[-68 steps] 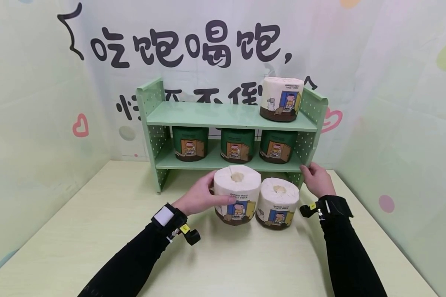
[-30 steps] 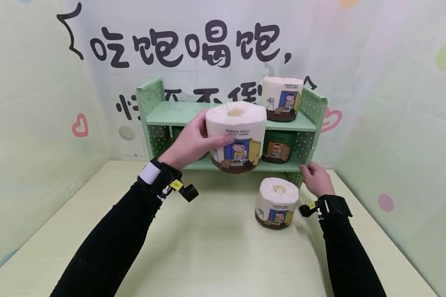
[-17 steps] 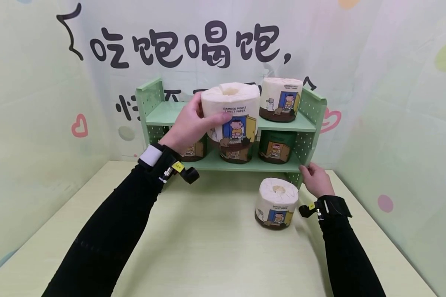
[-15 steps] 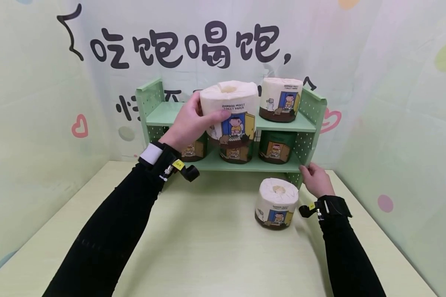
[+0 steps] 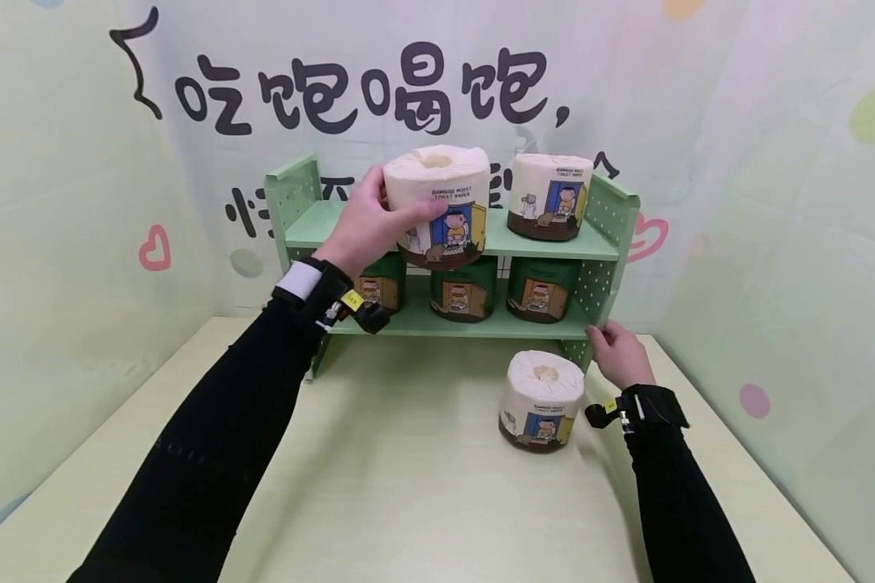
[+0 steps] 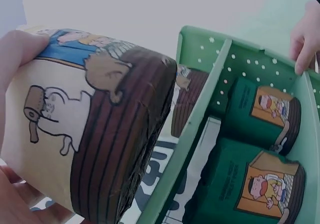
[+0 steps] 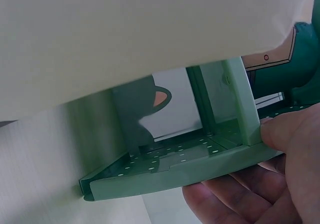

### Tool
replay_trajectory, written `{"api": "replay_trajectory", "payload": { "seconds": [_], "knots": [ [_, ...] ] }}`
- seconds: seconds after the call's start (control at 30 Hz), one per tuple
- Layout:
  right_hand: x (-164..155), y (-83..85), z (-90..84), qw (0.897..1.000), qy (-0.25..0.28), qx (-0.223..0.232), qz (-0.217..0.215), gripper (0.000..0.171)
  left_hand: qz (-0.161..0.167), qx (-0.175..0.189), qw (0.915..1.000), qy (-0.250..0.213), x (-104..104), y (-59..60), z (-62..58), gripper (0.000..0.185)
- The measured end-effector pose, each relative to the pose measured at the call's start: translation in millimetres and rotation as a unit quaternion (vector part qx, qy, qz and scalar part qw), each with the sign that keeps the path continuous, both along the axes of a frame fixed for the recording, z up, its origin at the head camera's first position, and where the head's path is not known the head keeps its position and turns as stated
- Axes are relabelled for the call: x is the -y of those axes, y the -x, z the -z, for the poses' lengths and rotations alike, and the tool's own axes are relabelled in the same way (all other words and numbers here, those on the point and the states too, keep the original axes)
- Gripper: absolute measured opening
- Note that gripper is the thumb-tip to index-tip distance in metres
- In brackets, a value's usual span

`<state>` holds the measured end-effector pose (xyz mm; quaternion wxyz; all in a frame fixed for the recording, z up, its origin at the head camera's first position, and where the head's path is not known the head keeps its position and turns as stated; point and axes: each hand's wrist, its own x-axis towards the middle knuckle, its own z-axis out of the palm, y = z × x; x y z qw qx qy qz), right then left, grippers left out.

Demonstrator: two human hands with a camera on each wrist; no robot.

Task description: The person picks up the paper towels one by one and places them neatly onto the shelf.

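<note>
My left hand (image 5: 372,219) grips a cream toilet paper roll (image 5: 441,210) with a cartoon print and a brown base, thumb across its front. In the head view the roll is in front of the green shelf's (image 5: 539,243) top board; the left wrist view shows its dark base apart from the shelf edge. My right hand (image 5: 618,355) pinches the shelf's right side panel, thumb and fingers on either side of it in the right wrist view. A second cream roll (image 5: 551,198) stands at the top board's right end. Another cream roll (image 5: 542,401) stands on the table, left of my right hand.
Three green rolls stand on the lower board: a left one (image 5: 382,283) partly behind my left hand, a middle one (image 5: 463,290) and a right one (image 5: 544,290). The pale table (image 5: 437,494) reaches a printed backdrop (image 5: 408,24). Upright panels bound both shelf ends.
My left hand has lifted the cream roll from beside the table roll, up and slightly left, to the height of the top board. The right hand has stayed on the side panel.
</note>
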<state>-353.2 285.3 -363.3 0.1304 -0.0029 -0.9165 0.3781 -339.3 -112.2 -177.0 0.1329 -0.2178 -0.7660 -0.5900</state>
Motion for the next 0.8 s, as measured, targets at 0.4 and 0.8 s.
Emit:
{"api": "replay_trajectory", "payload": {
  "seconds": [0.4,0.8],
  "knots": [
    [-0.5,-1.0,-0.3,1.000,0.000,0.002,-0.005,0.055,-0.023,0.014,0.9994,0.021,-3.4,16.4,6.0,0.080],
    [1.8,-2.5,-2.8,1.000,-0.005,0.003,-0.001,0.056,-0.047,0.034,0.9983,0.004,-11.1,24.0,4.5,0.088]
  ]
}}
